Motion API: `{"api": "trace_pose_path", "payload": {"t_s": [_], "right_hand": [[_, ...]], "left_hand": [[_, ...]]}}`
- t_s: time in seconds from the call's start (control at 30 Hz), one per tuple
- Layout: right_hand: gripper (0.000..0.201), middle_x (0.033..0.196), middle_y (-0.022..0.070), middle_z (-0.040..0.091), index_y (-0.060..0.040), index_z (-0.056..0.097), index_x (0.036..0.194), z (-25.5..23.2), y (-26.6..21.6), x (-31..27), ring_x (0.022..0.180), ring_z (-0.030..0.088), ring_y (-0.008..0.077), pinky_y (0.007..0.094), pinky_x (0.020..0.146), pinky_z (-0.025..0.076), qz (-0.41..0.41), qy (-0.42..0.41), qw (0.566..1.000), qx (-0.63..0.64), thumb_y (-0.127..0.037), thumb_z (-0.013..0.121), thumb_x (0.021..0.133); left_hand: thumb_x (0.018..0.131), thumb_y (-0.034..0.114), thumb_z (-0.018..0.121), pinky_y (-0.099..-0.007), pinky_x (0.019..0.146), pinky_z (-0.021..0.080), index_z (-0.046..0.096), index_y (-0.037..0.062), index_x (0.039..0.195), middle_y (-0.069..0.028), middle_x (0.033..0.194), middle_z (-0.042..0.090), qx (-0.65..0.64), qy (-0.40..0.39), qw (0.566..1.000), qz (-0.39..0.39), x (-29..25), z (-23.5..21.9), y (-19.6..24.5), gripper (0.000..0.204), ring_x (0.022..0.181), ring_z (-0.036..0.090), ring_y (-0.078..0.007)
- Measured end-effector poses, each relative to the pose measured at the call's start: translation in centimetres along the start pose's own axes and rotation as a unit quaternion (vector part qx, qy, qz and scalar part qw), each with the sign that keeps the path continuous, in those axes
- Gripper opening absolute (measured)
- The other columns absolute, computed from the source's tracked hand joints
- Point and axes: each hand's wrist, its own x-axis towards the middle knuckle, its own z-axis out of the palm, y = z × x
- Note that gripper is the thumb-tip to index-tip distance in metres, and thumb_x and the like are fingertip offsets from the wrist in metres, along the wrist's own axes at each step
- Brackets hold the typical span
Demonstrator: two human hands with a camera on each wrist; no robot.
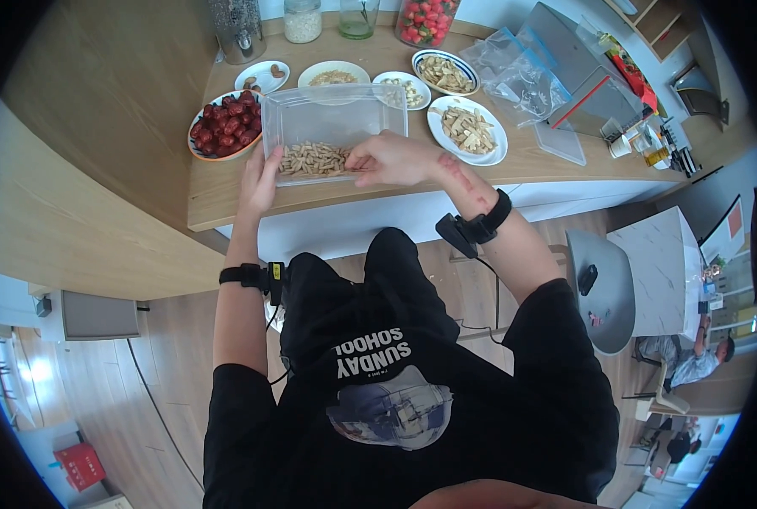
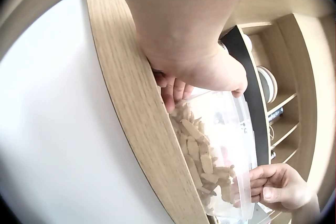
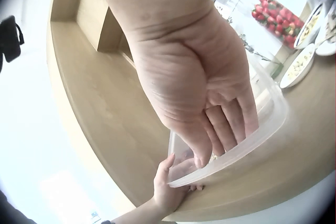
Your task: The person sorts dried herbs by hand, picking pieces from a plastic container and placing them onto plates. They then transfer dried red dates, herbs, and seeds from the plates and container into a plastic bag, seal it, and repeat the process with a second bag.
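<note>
A clear plastic container (image 1: 336, 110) holds a layer of tan, stick-like pieces (image 1: 310, 159) near the counter's front edge. My left hand (image 1: 262, 180) grips its left end, thumb at the rim; in the left wrist view this hand (image 2: 194, 64) has its fingertips low against the container (image 2: 239, 124). My right hand (image 1: 399, 159) reaches over the right part of the container, fingers down at the pieces. In the right wrist view the right hand (image 3: 199, 82) has its fingers loosely extended inside the wall, fingertips partly hidden; nothing is visibly held in it.
A bowl of dark red fruit (image 1: 225, 125) stands to the left. Behind are small dishes, a plate with pale slices (image 1: 468, 130) at the right, and a jar of red berries (image 1: 427, 21). Plastic bags (image 1: 518, 76) and a flat lid (image 1: 561, 142) lie farther right.
</note>
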Motion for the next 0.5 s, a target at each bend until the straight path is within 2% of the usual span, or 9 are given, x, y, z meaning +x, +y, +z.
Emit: {"api": "trace_pose_path", "payload": {"t_s": [0.1,0.2,0.27,0.37,0.5], "right_hand": [[0.031,0.099,0.0165,0.073,0.0016,0.069,0.107,0.5,-0.5,-0.6,0.095,0.071,0.0268,0.0361,0.085,0.055,-0.027,0.040,0.998,-0.044,-0.013,0.077,0.081],[0.029,0.096,0.0164,0.073,0.0010,0.070,0.107,0.7,-0.8,-0.9,0.092,0.071,0.0261,0.0358,0.084,0.056,-0.014,0.049,0.998,-0.041,-0.007,0.077,0.079],[0.027,0.092,0.0153,0.072,0.0008,0.070,0.105,1.2,-0.2,-0.9,0.089,0.070,0.0255,0.0349,0.082,0.056,-0.032,0.076,0.997,-0.004,-0.003,0.076,0.079],[0.024,0.090,0.0141,0.072,0.0008,0.071,0.103,0.7,-1.7,-1.4,0.086,0.070,0.0251,0.0337,0.080,0.056,-0.009,0.075,0.997,-0.024,-0.001,0.074,0.080],[0.023,0.090,0.0139,0.072,0.0009,0.071,0.103,0.8,-1.3,-1.6,0.085,0.070,0.0251,0.0340,0.078,0.056,-0.013,0.073,0.997,-0.015,0.000,0.074,0.080]], "left_hand": [[0.098,0.048,0.050,-0.0378,0.104,0.041,0.053,-0.0025,0.137,-0.0227,0.127,0.063,-0.009,-0.002,1.000,0.001,0.0,0.0,0.1,0.064,0.121,0.058,-0.0318],[0.099,0.048,0.049,-0.0380,0.103,0.041,0.054,-0.0030,0.135,-0.0226,0.124,0.065,-0.009,0.010,1.000,0.015,-0.1,0.1,0.2,0.063,0.119,0.060,-0.0313],[0.099,0.048,0.050,-0.0378,0.100,0.042,0.055,-0.0026,0.134,-0.0213,0.118,0.067,0.001,0.004,1.000,-0.005,-0.2,-0.1,0.6,0.062,0.113,0.062,-0.0300],[0.099,0.048,0.050,-0.0376,0.096,0.044,0.055,-0.0015,0.134,-0.0192,0.112,0.068,-0.011,0.017,1.000,0.010,0.2,0.2,-0.7,0.061,0.106,0.063,-0.0282],[0.099,0.048,0.049,-0.0374,0.097,0.044,0.055,-0.0002,0.135,-0.0199,0.116,0.067,-0.009,-0.009,1.000,-0.020,-0.4,-0.2,0.6,0.061,0.109,0.062,-0.0290]]}}
